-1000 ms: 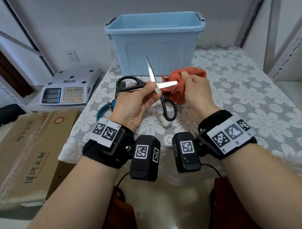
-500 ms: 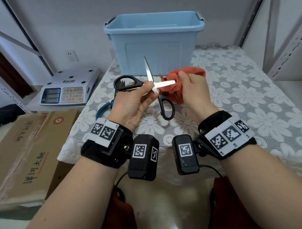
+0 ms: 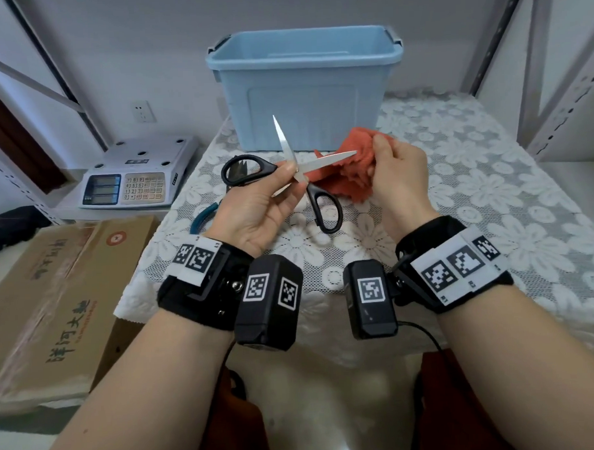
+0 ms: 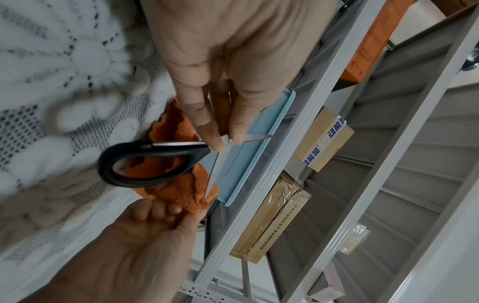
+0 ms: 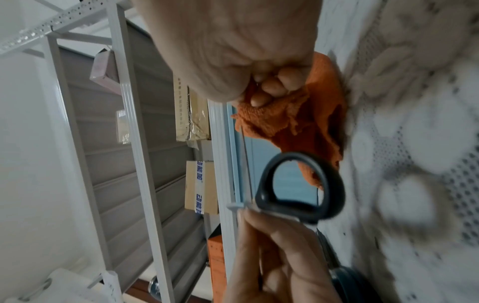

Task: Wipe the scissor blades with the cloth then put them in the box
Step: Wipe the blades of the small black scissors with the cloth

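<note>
The left hand [image 3: 254, 209] pinched the black-handled steel scissors [image 3: 299, 172] at the pivot between thumb and fingertips, holding them above the white lace-patterned tablecloth [image 3: 489, 191] with the blades spread wide — one blade pointing up toward the box, the other lying nearly level and pointing right. The right hand [image 3: 396, 177] had its fingers curled round a bunched orange-red terry cloth [image 3: 351, 169], and the level blade's tip lay against that cloth. One handle loop hung down between the two hands; the other stuck out to the left. The pale blue plastic storage box [image 3: 304, 90] stood open-topped at the back of the table, behind both hands. A white electronic weighing scale [image 3: 135, 176] sat off to the left, near a brown cardboard carton [image 3: 56, 300].
</note>
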